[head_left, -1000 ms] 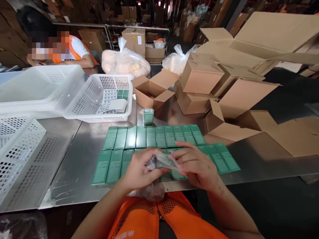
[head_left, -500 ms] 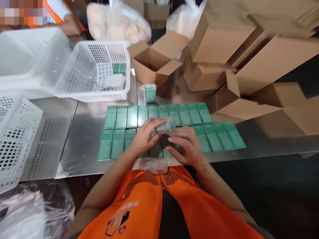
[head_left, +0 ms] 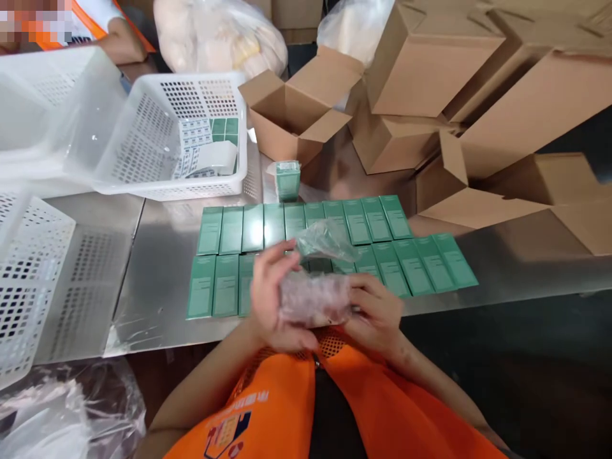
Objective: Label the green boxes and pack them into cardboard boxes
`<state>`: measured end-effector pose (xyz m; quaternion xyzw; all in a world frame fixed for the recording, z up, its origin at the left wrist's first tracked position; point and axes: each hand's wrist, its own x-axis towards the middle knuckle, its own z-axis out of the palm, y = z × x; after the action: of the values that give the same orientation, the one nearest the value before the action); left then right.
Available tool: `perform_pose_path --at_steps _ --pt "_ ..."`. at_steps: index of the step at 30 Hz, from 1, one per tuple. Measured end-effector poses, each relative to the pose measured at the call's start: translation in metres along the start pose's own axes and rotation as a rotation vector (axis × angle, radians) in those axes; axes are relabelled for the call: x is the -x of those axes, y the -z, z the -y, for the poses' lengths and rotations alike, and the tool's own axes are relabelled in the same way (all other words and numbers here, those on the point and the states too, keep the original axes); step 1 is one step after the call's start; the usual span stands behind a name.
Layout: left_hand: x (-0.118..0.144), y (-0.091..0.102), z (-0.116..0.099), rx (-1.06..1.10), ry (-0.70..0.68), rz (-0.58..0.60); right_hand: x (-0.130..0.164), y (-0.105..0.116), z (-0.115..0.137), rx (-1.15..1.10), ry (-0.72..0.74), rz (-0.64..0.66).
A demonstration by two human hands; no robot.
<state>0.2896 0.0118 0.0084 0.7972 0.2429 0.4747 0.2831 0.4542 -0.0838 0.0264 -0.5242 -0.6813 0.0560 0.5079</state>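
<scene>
Both hands hold a translucent, pinkish plastic-wrapped bundle (head_left: 314, 299) just above the table's front edge. My left hand (head_left: 273, 298) grips its left end, with the thumb below. My right hand (head_left: 375, 309) has its fingers curled round the right end. Motion blurs the bundle, and I cannot make out what is inside. Beyond it, a crumpled sheet of clear plastic film (head_left: 327, 240) rests over the green boxes (head_left: 400, 266), which lie flat in two rows. My hands and the bundle hide part of the near row. One green box (head_left: 287, 182) stands upright behind the rows.
A white perforated basket (head_left: 191, 188) with green boxes and printed packs stands at back left, beside other white baskets (head_left: 36, 287). Open cardboard boxes (head_left: 282, 143) crowd the back and right. Filled plastic bags (head_left: 215, 38) lie behind. A person's arm (head_left: 125, 43) shows at upper left.
The crumpled film has left my left hand and now lies on the green boxes. Both hands have come nearer to me and taken hold of the wrapped bundle from the table edge.
</scene>
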Motion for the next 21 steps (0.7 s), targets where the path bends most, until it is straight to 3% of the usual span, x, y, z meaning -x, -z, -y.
perform_pose_path --at_steps 4,6,8,10,12,16,21 --pt "0.005 0.01 -0.025 0.011 -0.29 0.142 -0.013 -0.005 0.013 -0.234 0.124 0.193" --pt "-0.001 0.018 -0.029 -0.008 -0.34 0.11 -0.018 -0.002 0.01 -0.204 0.198 0.079" --pt "-0.013 0.026 -0.029 -0.041 -0.293 0.033 -0.024 0.004 0.001 -0.086 0.238 -0.137" --pt "-0.026 0.033 -0.027 -0.025 -0.199 -0.024 -0.029 0.01 -0.01 0.023 0.199 -0.289" --pt "-0.037 0.038 -0.025 0.02 -0.11 -0.04 -0.035 0.014 -0.022 0.065 0.097 -0.321" --pt "-0.053 0.038 -0.021 -0.097 0.04 0.035 -0.045 0.014 -0.036 0.033 -0.09 -0.146" --pt "-0.064 0.027 -0.007 -0.29 -0.124 0.299 -0.06 0.009 -0.043 -0.032 -0.203 0.128"
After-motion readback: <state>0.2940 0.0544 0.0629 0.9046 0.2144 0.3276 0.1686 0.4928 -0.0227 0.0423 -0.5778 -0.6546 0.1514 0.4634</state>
